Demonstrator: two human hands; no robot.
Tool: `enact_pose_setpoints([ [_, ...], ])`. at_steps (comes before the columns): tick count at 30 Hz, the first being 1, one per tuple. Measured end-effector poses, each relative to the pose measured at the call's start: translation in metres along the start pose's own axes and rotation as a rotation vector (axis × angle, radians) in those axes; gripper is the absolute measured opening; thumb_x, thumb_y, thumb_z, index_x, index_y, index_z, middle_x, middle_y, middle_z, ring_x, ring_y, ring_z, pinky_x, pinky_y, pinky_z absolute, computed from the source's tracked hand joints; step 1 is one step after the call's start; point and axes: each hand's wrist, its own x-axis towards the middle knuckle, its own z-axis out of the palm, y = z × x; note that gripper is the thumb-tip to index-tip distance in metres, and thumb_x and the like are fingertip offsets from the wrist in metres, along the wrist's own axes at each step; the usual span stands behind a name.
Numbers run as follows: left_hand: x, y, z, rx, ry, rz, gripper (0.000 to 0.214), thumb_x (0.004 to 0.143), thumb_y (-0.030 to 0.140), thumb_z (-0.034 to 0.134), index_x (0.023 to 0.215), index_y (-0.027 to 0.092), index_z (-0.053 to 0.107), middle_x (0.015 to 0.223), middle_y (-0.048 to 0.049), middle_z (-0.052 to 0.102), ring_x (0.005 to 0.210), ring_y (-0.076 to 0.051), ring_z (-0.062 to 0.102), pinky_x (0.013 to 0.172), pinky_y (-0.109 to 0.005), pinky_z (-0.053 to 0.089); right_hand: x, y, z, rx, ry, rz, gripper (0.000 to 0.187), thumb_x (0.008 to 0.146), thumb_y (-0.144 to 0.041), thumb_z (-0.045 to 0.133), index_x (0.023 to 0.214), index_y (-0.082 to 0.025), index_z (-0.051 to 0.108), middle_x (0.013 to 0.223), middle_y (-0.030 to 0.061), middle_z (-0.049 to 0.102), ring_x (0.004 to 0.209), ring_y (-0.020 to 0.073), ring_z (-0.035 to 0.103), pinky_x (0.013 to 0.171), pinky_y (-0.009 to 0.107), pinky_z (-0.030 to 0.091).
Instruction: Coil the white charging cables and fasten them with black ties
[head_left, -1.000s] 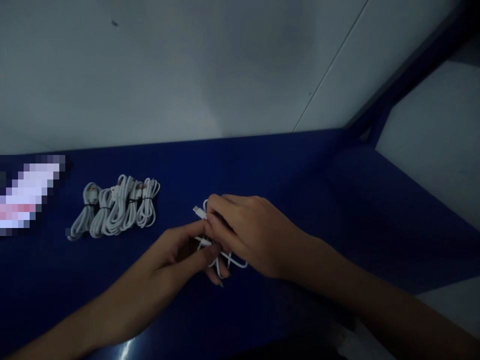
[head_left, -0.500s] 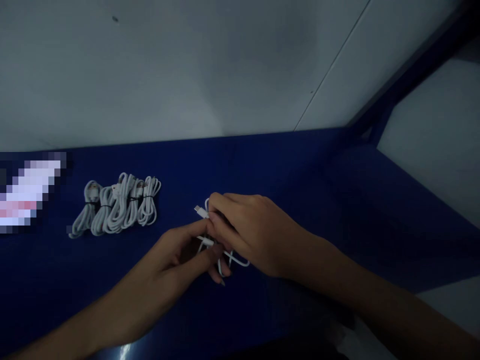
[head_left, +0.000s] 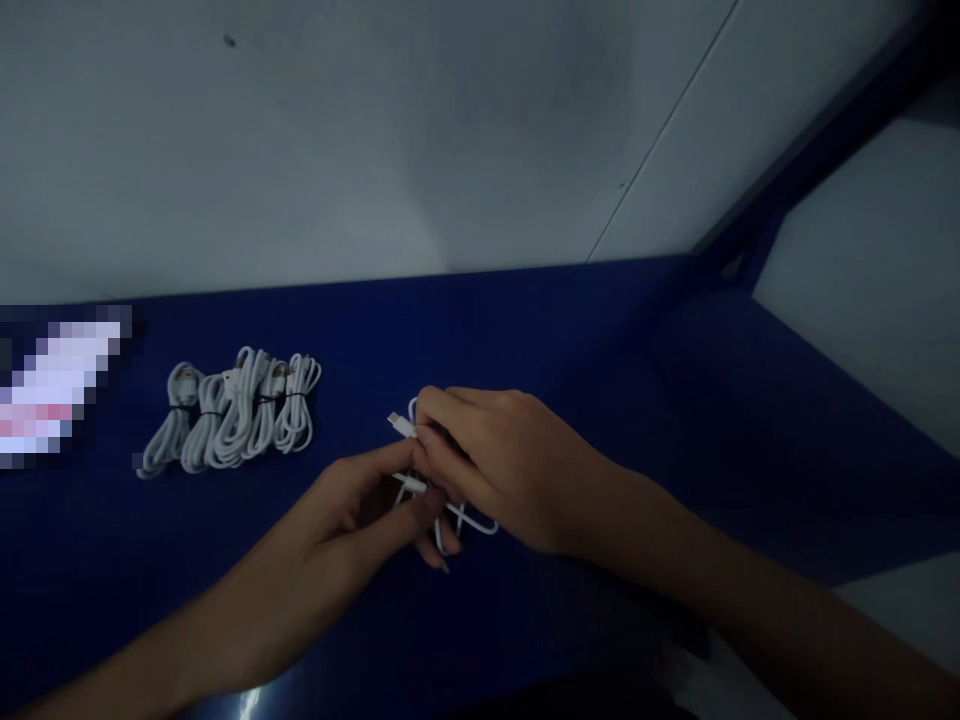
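Both hands meet over a coiled white cable (head_left: 457,518) on the dark blue table (head_left: 540,330). My left hand (head_left: 360,510) is closed, pinching the coil from below and the left. My right hand (head_left: 495,465) is closed over the top of the same coil, its fingertips next to a white plug end (head_left: 400,424) that sticks out to the left. Most of the coil is hidden under the two hands.
Several tied white cable bundles (head_left: 236,410) lie in a row to the left on the table. A blurred pale object (head_left: 52,390) sits at the far left edge. A grey wall rises behind; a blue frame bar (head_left: 795,170) slants up at the right.
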Motion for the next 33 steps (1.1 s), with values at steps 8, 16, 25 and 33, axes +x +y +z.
enact_pose_setpoints([
  [8, 0.0019, 0.0004, -0.0003, 0.004, -0.001, -0.003, 0.022, 0.11, 0.035, 0.065, 0.124, 0.03, 0.081, 0.095, -0.0008, 0.08, 0.088, -0.02, 0.075, 0.087, -0.031, 0.059, 0.0008, -0.001, -0.0002, 0.041, -0.001, 0.027, 0.028, 0.117, -0.026, 0.042, 0.092, -0.019, 0.053, 0.083, 0.0007, 0.062, 0.066, 0.0132, 0.051, 0.061, 0.031, 0.036],
  [16, -0.0016, 0.0011, -0.0011, 0.0, 0.006, -0.008, 0.019, 0.11, 0.036, 0.064, 0.115, 0.029, 0.081, 0.095, -0.0001, 0.081, 0.088, -0.019, 0.075, 0.087, -0.031, 0.059, 0.0016, -0.0018, -0.0008, 0.09, -0.004, 0.051, 0.027, 0.116, -0.024, 0.044, 0.092, -0.019, 0.055, 0.082, 0.0001, 0.062, 0.066, 0.013, 0.051, 0.062, 0.031, 0.037],
  [25, 0.001, 0.0019, -0.0002, -0.025, 0.003, -0.005, 0.021, 0.108, 0.036, 0.068, 0.122, 0.027, 0.08, 0.096, -0.0026, 0.082, 0.088, -0.02, 0.076, 0.086, -0.033, 0.059, -0.0011, -0.003, -0.0028, 0.334, 0.021, 0.101, 0.027, 0.114, -0.029, 0.048, 0.091, -0.021, 0.057, 0.084, 0.0003, 0.067, 0.071, 0.0139, 0.058, 0.063, 0.03, 0.04],
  [33, 0.0032, 0.0007, -0.0043, -0.125, -0.033, 0.05, 0.02, 0.104, 0.029, 0.077, 0.123, 0.026, 0.075, 0.097, -0.0031, 0.083, 0.089, -0.019, 0.077, 0.081, -0.028, 0.061, 0.0019, -0.0078, -0.0041, 0.615, 0.048, 0.17, 0.025, 0.117, -0.035, 0.045, 0.098, -0.022, 0.055, 0.067, -0.0056, 0.062, 0.061, 0.0132, 0.061, 0.062, 0.03, 0.045],
])
